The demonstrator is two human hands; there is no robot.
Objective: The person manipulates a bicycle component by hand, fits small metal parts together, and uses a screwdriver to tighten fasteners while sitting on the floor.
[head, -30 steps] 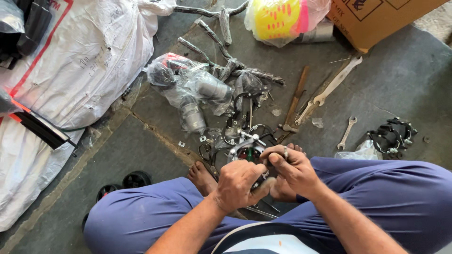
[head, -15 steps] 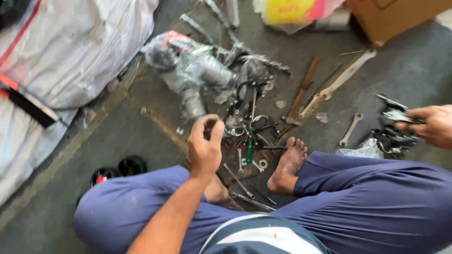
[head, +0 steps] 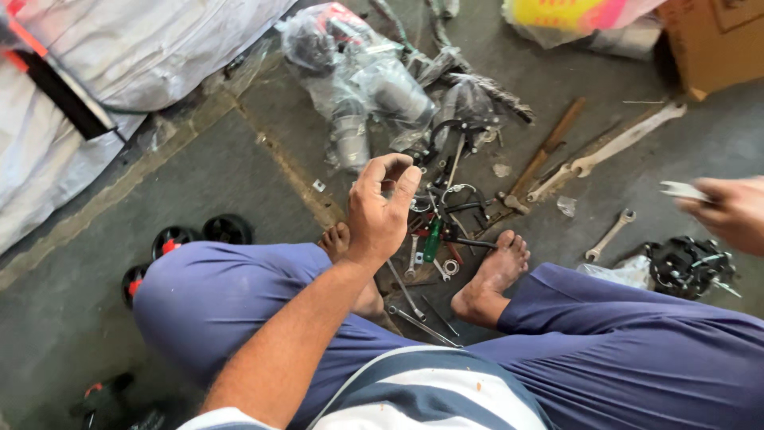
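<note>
Left hand (head: 382, 207) over tool pile (head: 438, 231); right hand (head: 728, 211) at frame edge.

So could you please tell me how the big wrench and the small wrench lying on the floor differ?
The big wrench is much longer and pale, almost off-white; the small wrench is short and shiny grey metal. The big wrench lies farther from the person, beside a brown-handled tool; the small wrench lies closer, near the right foot and a black part. Both lie flat on the concrete floor, slanting the same way.
</note>
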